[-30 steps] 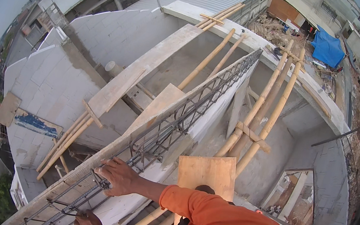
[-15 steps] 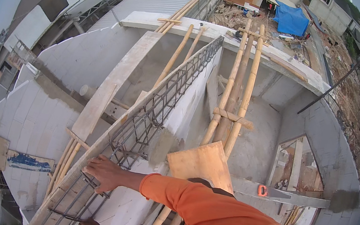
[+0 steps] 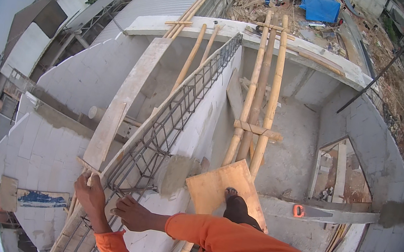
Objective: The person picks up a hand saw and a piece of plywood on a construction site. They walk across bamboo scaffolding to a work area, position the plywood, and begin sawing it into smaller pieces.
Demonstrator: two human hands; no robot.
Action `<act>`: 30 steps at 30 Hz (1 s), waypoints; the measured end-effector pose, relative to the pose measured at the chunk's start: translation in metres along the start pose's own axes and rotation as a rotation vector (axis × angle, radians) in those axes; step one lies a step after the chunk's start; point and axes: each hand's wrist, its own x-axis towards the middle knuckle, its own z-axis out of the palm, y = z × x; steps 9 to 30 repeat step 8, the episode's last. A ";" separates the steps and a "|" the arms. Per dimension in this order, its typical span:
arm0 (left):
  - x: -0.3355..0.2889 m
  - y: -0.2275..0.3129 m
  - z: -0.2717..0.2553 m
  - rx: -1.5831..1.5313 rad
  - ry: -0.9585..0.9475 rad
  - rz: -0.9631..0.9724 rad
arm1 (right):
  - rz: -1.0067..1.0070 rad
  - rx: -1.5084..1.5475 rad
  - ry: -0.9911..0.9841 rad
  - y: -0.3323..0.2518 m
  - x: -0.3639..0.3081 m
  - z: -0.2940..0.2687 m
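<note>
My left hand [image 3: 90, 196] is at the outer top edge of a long formwork board [image 3: 133, 153], its fingers closed around a small pale piece I cannot make out. That spot lies beside the end of a wooden crosspiece [image 3: 89, 166]. My right hand [image 3: 134, 214] hovers over the rebar cage [image 3: 154, 152], fingers loosely bent and apart, with nothing visible in them. The steel cage runs along the board, between it and a white wall face [image 3: 202, 120]. My forearms hide part of the cage's near end.
My foot [image 3: 231, 193] is on a plywood sheet [image 3: 213, 184] over bamboo poles [image 3: 257, 98]. An orange-handled saw [image 3: 300, 211] lies on a concrete beam [image 3: 279, 206]. Deep rooms drop away on both sides. A plank [image 3: 129, 91] spans the left one.
My left hand has come up from the lower edge to the board's outer side. My right hand has left the board's edge and moved right and slightly down. The view has shifted; my foot now shows.
</note>
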 end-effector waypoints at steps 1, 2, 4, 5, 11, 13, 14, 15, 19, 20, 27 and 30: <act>0.020 -0.029 0.030 0.095 -0.125 0.007 | 0.026 -0.045 -0.115 0.013 -0.029 -0.017; 0.033 -0.044 0.061 0.167 -0.253 0.019 | 0.141 -0.032 -0.292 0.033 -0.065 -0.041; 0.026 -0.033 0.087 0.360 -0.308 -0.053 | 0.455 -0.069 -0.437 0.085 -0.152 -0.091; 0.019 -0.028 0.099 0.459 -0.364 -0.082 | 0.701 -0.116 -0.436 0.116 -0.209 -0.121; 0.014 -0.010 0.098 0.545 -0.479 -0.125 | 1.093 -0.176 -0.379 0.145 -0.322 -0.186; 0.014 -0.010 0.098 0.545 -0.479 -0.125 | 1.093 -0.176 -0.379 0.145 -0.322 -0.186; 0.014 -0.010 0.098 0.545 -0.479 -0.125 | 1.093 -0.176 -0.379 0.145 -0.322 -0.186; 0.014 -0.010 0.098 0.545 -0.479 -0.125 | 1.093 -0.176 -0.379 0.145 -0.322 -0.186; 0.014 -0.010 0.098 0.545 -0.479 -0.125 | 1.093 -0.176 -0.379 0.145 -0.322 -0.186; 0.014 -0.010 0.098 0.545 -0.479 -0.125 | 1.093 -0.176 -0.379 0.145 -0.322 -0.186; 0.014 -0.010 0.098 0.545 -0.479 -0.125 | 1.093 -0.176 -0.379 0.145 -0.322 -0.186; 0.014 -0.010 0.098 0.545 -0.479 -0.125 | 1.093 -0.176 -0.379 0.145 -0.322 -0.186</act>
